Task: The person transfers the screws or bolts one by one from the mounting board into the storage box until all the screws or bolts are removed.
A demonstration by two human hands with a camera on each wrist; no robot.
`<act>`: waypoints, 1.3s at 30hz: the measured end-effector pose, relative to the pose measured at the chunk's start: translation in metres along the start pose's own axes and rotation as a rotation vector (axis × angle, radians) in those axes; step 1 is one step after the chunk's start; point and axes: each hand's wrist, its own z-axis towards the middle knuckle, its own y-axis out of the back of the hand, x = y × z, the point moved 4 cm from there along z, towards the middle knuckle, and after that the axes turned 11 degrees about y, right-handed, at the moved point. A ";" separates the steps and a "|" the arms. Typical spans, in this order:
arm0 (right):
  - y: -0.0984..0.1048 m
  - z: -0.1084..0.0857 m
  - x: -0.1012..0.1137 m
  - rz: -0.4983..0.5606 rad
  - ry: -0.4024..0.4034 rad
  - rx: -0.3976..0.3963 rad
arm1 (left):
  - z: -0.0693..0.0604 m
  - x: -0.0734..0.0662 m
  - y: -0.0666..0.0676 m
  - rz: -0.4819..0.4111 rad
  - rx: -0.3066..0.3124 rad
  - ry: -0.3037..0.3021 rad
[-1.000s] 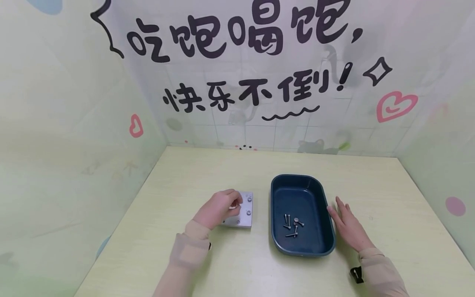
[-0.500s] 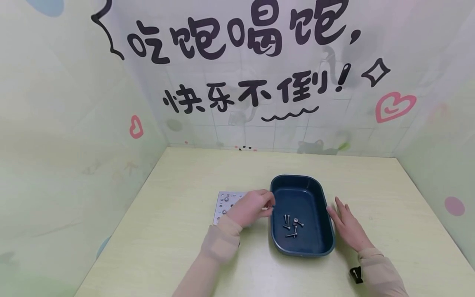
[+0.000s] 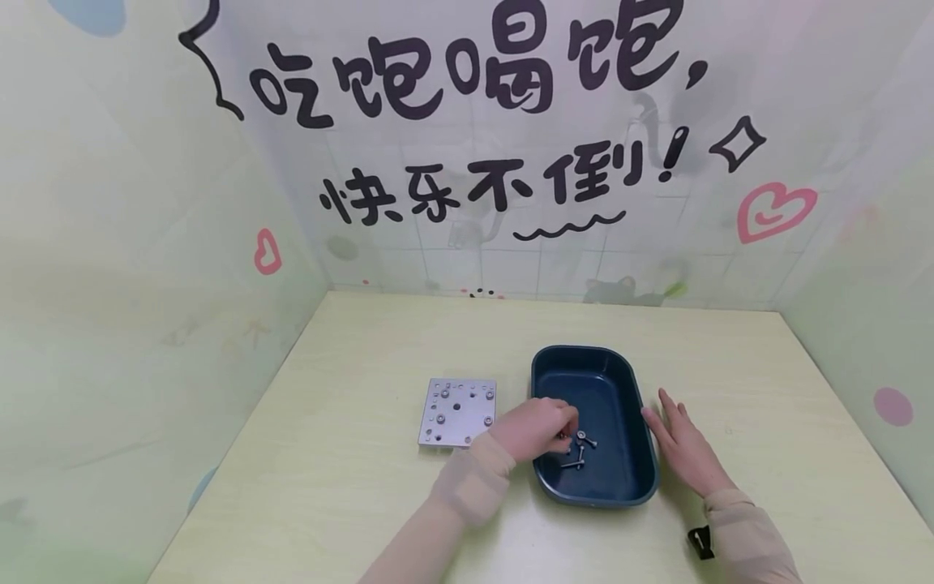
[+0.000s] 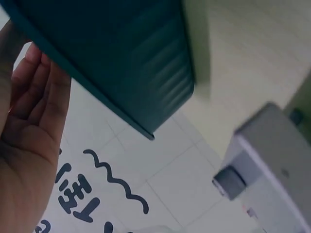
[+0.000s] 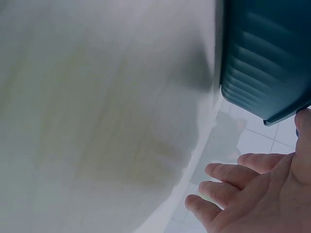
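Observation:
My left hand [image 3: 536, 430] reaches over the near-left rim of a dark blue tray [image 3: 616, 487], its loosely bent fingers low above several socket-head screws [image 3: 581, 454]. A gap shows between thumb and fingers; the hand covers some screws. In the left wrist view, the tray wall [image 4: 126, 58] hides its fingertips. My right hand [image 3: 684, 446] lies at the tray's right side, fingers spread and thumb against the wall. A square metal plate [image 3: 461, 426] with holes and several socket-head screws set in it lies left of the tray.
A pale wooden table [image 3: 350, 487] carries everything, with printed cloth walls [image 3: 452, 268] at its back and sides. The tray's raised rim [image 3: 587, 349] stands between my two hands.
My left hand has moved right, from over the metal plate to inside the tray above the screws, leaving the plate uncovered. My right hand has stayed at the tray's side.

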 end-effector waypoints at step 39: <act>-0.001 0.001 0.001 -0.007 -0.013 0.015 | -0.027 0.019 0.001 0.052 -0.076 0.081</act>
